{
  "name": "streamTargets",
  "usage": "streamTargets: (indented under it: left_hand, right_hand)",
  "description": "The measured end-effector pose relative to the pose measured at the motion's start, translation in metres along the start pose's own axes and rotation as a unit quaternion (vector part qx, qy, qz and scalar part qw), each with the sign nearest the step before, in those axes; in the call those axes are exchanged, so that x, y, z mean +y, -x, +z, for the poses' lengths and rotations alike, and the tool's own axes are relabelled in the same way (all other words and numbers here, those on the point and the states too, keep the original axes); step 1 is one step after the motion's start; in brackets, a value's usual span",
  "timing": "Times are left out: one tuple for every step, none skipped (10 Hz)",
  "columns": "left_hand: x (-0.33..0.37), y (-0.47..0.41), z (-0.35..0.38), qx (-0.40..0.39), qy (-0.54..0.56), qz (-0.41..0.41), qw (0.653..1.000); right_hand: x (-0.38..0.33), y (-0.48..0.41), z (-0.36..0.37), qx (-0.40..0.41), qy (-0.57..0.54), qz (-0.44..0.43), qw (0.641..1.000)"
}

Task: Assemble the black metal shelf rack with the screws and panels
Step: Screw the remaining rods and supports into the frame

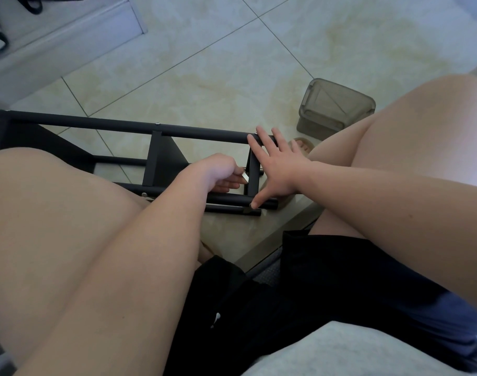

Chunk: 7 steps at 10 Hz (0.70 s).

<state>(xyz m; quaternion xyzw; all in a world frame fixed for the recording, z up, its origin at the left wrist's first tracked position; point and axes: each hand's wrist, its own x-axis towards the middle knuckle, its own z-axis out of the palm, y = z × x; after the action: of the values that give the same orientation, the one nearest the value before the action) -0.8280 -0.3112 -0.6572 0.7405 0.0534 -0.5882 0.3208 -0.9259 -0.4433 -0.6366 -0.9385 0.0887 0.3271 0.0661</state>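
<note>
The left grip (221, 172) pinches one small, flat silvery tool (245, 177). The right grip (275, 161) lies spread, pressing the end of one matte black metal rack (156, 128). With its round tubes and three flat panels, the rack lies sideways on glossy floor tiles (204, 63), near one translucent rectangular plastic box (335, 107).

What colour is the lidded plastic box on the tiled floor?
The lidded plastic box is translucent smoky grey; the head view shows it.
</note>
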Motion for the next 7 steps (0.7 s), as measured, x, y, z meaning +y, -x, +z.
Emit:
streamTargets:
  left_hand:
    - [0.0, -0.001, -0.002, -0.006, -0.019, 0.006, 1.0]
    - [-0.001, -0.002, -0.004, -0.009, -0.041, 0.021, 0.999]
    - [-0.002, -0.002, -0.006, -0.011, -0.067, 0.034, 0.997]
    - [-0.004, -0.002, -0.01, -0.014, -0.099, 0.05, 0.994]
    - [-0.008, -0.004, -0.013, -0.014, -0.121, 0.064, 0.991]
    - [-0.012, -0.005, -0.016, -0.021, -0.147, 0.082, 0.986]
    - [-0.014, -0.005, -0.019, -0.028, -0.174, 0.097, 0.98]
  right_hand:
    - [0.0, 0.0, 0.001, 0.0, -0.001, -0.001, 1.0]
    - [0.001, -0.001, 0.002, 0.0, 0.0, -0.001, 1.0]
    - [0.001, -0.002, 0.002, 0.0, -0.001, -0.001, 1.0]
    - [0.002, -0.002, 0.002, -0.001, -0.001, -0.001, 1.0]
    - [0.002, -0.002, 0.002, -0.004, -0.002, -0.002, 1.0]
    - [0.002, -0.001, 0.002, -0.003, 0.0, -0.001, 1.0]
    - [0.002, -0.001, 0.002, -0.002, 0.004, -0.001, 1.0]
